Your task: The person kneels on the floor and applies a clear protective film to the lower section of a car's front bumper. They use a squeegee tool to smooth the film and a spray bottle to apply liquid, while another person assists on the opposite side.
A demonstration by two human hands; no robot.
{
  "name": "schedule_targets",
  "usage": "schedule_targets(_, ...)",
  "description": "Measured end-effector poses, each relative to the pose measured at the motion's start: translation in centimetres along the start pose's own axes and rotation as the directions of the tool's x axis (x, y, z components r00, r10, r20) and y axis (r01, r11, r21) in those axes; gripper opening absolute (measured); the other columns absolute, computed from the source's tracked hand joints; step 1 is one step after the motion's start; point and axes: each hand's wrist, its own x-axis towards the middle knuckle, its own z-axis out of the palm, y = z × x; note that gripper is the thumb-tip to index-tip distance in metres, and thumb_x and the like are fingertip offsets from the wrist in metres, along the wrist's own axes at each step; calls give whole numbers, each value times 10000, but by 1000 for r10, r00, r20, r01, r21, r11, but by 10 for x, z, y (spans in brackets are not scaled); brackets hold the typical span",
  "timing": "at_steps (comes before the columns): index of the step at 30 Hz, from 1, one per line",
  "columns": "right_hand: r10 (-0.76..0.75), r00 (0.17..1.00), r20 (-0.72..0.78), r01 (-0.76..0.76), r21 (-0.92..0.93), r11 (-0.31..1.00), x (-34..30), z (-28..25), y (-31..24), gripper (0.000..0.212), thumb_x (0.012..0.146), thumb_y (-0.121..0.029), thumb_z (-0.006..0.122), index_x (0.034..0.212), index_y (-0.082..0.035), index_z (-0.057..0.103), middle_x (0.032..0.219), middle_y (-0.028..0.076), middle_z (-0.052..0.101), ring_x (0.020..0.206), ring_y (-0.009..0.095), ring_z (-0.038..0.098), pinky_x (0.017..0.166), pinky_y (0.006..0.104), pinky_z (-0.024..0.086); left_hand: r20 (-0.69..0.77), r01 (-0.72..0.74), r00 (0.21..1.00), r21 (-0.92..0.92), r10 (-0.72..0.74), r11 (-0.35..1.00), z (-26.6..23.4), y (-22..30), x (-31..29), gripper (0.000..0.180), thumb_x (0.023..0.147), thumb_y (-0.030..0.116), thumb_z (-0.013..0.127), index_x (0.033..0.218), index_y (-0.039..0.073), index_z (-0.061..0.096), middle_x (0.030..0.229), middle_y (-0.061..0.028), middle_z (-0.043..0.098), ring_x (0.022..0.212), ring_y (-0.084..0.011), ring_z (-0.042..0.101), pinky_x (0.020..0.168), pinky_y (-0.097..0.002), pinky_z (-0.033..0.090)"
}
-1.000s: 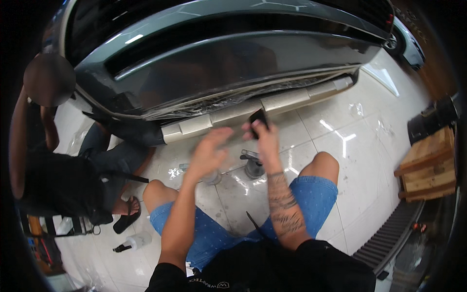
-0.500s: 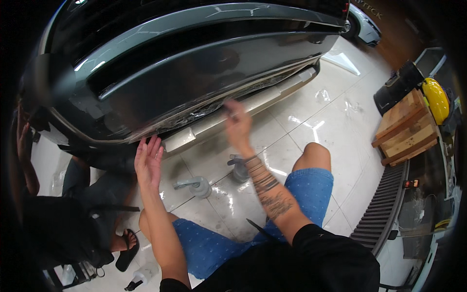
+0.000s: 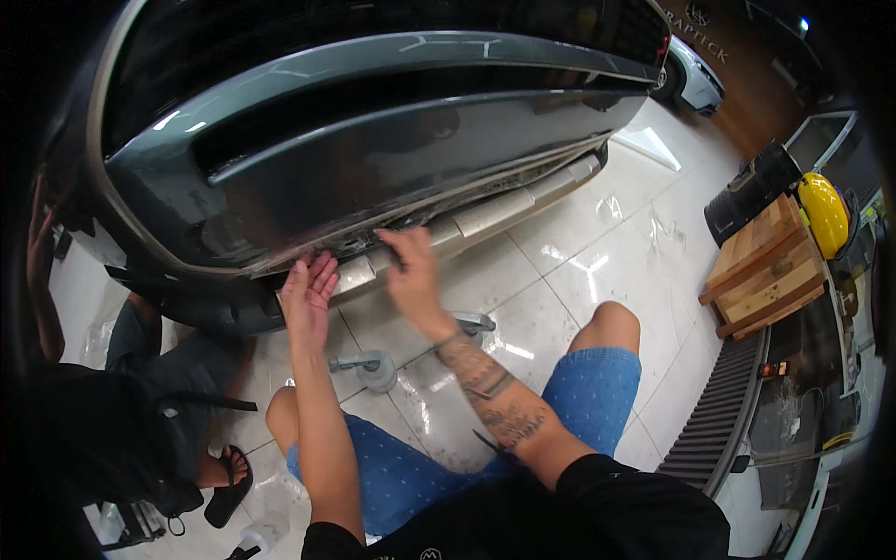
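Note:
In front of me is the dark grey tailgate [image 3: 327, 187] of a car, with clear, wrinkled film [image 3: 439, 207] along its lower edge. Below it runs a beige-silver bumper strip [image 3: 485, 217]. My left hand [image 3: 310, 294] is open, palm up, its fingertips at the tailgate's lower left edge. Just right of it, my right hand [image 3: 413, 280] is closed, with fingers near the film. Something small and dark shows in its grip, too blurred to name. A grey spray bottle [image 3: 376, 371] stands on the floor beneath my hands; a second [image 3: 474, 323] is partly hidden by my right forearm.
Close on my left is another person [image 3: 112, 429] in dark clothes, a sandalled foot [image 3: 227, 485] on the tiles. Another bottle [image 3: 266, 532] lies near my left arm. Wooden boxes [image 3: 765, 271], a yellow rounded object [image 3: 823, 215] and a dark slatted bench [image 3: 719, 401] stand right.
My right hand has moved left along the tailgate's lower edge, closer to my left hand. My left hand has shifted slightly right, and the view has tilted a little.

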Motion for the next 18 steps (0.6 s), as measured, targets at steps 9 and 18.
schedule_targets(9, -92, 980, 179, 148, -326, 934, -7, 28, 20, 311, 818, 36, 515, 1126, 17, 550, 1091, 149, 510, 1037, 325, 478, 934, 405, 388, -89, -109, 990, -11, 108, 994, 11, -16, 12, 146, 920, 178, 623, 1029, 95, 570, 1107, -103, 646, 1010, -191, 624, 785, -301, 509)
schedule_targets(18, -85, 942, -324, -19, -307, 952, 22, 19, -5, 409, 728, 50, 591, 1134, 11, 551, 1058, 158, 470, 1013, 324, 465, 941, 401, 374, -140, -156, 977, 61, 163, 986, 5, -17, 19, 104, 888, 136, 663, 900, 102, 566, 936, -60, 673, 902, -181, 652, 721, -298, 510)
